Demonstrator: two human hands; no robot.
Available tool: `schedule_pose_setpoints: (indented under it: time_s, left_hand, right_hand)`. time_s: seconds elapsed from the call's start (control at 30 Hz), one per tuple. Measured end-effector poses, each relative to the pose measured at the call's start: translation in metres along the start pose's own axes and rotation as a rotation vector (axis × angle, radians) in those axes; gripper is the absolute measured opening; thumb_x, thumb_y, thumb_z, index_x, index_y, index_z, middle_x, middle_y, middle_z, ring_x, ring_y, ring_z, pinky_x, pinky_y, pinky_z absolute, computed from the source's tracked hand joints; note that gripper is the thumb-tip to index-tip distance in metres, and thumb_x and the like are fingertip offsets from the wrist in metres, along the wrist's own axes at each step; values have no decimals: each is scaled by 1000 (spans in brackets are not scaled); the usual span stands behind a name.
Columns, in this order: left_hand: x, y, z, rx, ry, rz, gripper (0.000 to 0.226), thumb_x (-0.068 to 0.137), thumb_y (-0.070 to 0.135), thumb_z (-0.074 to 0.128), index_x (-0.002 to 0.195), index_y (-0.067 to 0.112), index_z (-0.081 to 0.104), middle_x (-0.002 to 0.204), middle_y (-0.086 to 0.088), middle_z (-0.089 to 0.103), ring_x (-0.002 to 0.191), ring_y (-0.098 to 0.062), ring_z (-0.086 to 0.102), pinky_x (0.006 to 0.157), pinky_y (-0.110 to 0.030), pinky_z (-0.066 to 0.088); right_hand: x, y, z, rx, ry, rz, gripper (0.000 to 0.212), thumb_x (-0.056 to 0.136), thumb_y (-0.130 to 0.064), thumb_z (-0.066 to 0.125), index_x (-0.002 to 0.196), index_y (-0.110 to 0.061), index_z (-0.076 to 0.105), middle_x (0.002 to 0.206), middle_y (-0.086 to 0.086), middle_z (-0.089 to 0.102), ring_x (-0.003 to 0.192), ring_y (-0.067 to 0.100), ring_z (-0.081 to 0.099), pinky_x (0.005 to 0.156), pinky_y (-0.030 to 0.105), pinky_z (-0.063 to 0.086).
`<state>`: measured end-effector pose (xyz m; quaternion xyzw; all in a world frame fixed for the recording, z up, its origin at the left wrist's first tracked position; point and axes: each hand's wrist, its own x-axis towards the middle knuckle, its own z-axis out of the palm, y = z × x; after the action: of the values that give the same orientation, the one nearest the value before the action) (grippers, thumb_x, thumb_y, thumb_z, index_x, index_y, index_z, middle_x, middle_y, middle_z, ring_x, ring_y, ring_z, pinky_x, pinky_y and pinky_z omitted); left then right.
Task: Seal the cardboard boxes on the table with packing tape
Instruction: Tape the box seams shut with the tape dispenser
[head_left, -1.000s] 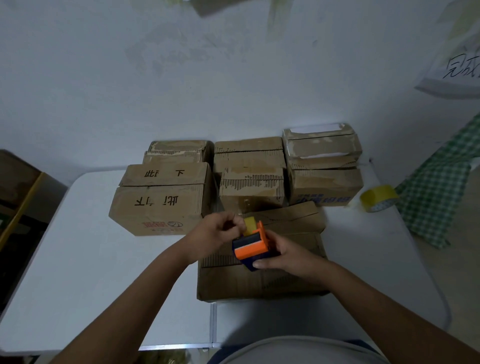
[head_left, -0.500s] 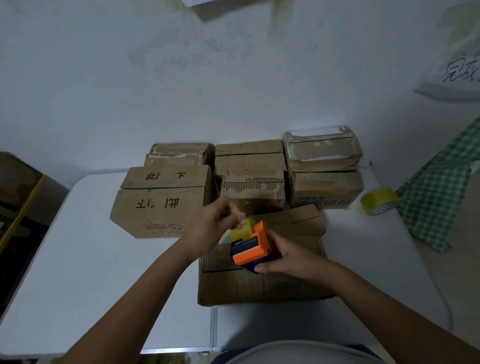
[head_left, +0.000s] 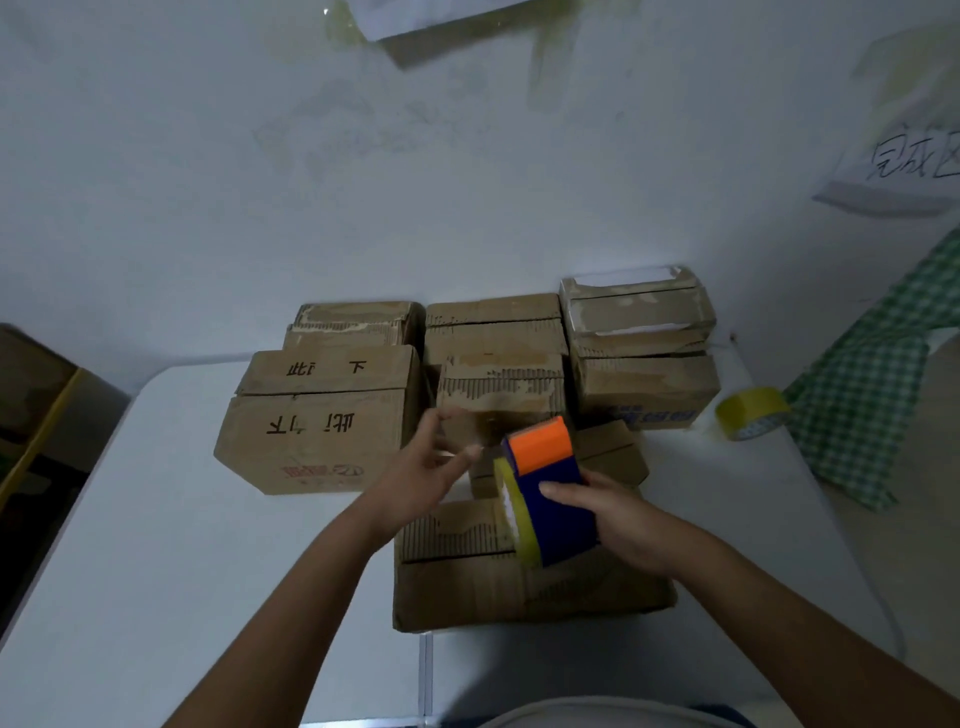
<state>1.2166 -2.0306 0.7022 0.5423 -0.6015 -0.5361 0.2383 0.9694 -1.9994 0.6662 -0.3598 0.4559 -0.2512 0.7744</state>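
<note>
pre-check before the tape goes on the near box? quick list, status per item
1. Tape dispenser gripped: ok, right hand is wrapped around its blue body.
2. Tape end pulled free: cannot tell, left hand is blurred, fingers near the dispenser's orange end; no strip visible.
3. Near box flaps closed: ok, they lie flat with a seam showing.
4. Near box top free: not ok, both hands and the dispenser are above it.
5. Box steadied: not ok, neither hand presses on it.
6. Spare tape roll available: ok, on the table at the right, beside the checked cloth.
</note>
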Motion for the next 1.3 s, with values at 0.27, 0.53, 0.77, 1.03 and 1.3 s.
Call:
schedule_pose_setpoints:
  time_s: [0.27, 0.53, 0.77, 1.03, 1.3]
  left_hand:
    - [7, 11, 30, -101, -443, 91, 100, 75, 28, 84, 147, 52, 18, 151, 14, 24, 135, 1, 38, 101, -29, 50]
    - [28, 9, 45, -471, -468, -61, 85, 78, 16, 81, 141, 49, 35, 137, 3, 50, 120, -29, 60, 89, -48, 55]
    - [63, 44, 87, 87, -361, 114, 95, 82, 20, 80, 150, 43, 18, 152, 6, 19, 140, -24, 31, 108, -46, 45]
    - [149, 83, 244, 807, -445, 283, 108, 74, 43, 82, 154, 41, 9, 163, -5, -7, 149, -35, 5, 117, -53, 14]
    - [206, 33, 338, 1068, -575, 11, 107, 76, 47, 79, 152, 47, 3, 160, 10, -17, 142, -49, 8, 104, -68, 33]
  right_hand:
    - [-16, -16, -5, 315, -57, -73, 45, 91, -43, 60, 130, -21, 61, 138, 11, 56, 128, 30, 53, 107, 49, 41]
    - [-48, -12, -28, 261, 203, -108, 46, 85, -51, 64, 123, -24, 67, 133, 9, 60, 121, 28, 58, 106, 50, 43]
    - [-69, 2, -105, 537, 638, -87, 59, 85, -52, 61, 135, -21, 51, 126, 7, 63, 113, 29, 60, 101, 52, 45]
    - [-99, 12, -222, 479, 985, 35, 48, 86, -53, 63, 120, -22, 53, 117, 5, 58, 98, 24, 58, 77, 40, 47]
    - [-112, 24, -288, 268, 910, 137, 66, 78, -58, 68, 121, -10, 59, 114, 12, 66, 103, 32, 63, 86, 46, 54]
